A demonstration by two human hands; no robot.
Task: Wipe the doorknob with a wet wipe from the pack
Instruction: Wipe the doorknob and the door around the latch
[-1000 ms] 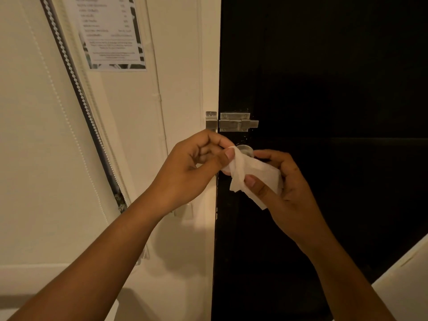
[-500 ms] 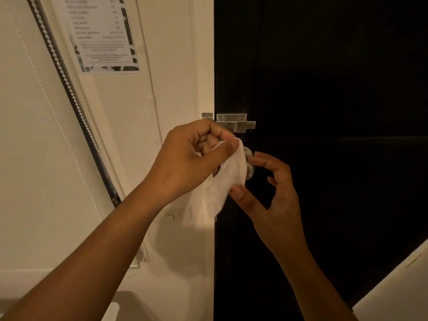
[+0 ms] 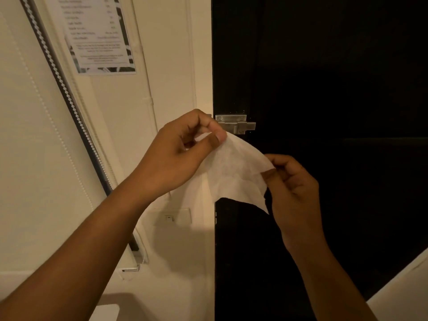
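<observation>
We hold the wet wipe [image 3: 234, 172] stretched between both hands in front of the dark door [image 3: 324, 89]. Our left hand [image 3: 176, 156] pinches its upper corner between thumb and forefinger, the other fingers curled in. Our right hand [image 3: 294, 188], lower and to the right of the left, pinches the opposite edge the same way, so the sheet hangs open between them with its bottom corner drooping free beside the right palm.

The doorknob does not show at this moment; we judge that it sits behind the spread wipe, between our two hands, but we cannot confirm that. Just past the left thumb, above the sheet, a metal slide bolt [image 3: 236, 125] is fixed to the door edge.

In our reading the wipe is opened out and not yet laid on the knob. A few things could go wrong from here. Both grips are light pinches on thin, damp material, so pulling the hands further apart could tear it or slip it from one pinch. The loose lower corner could fold back on itself and leave only a narrow strip to wipe with. Since the sheet hides the knob, we might bring it down off target and rub the bolt or the bare door instead.
</observation>
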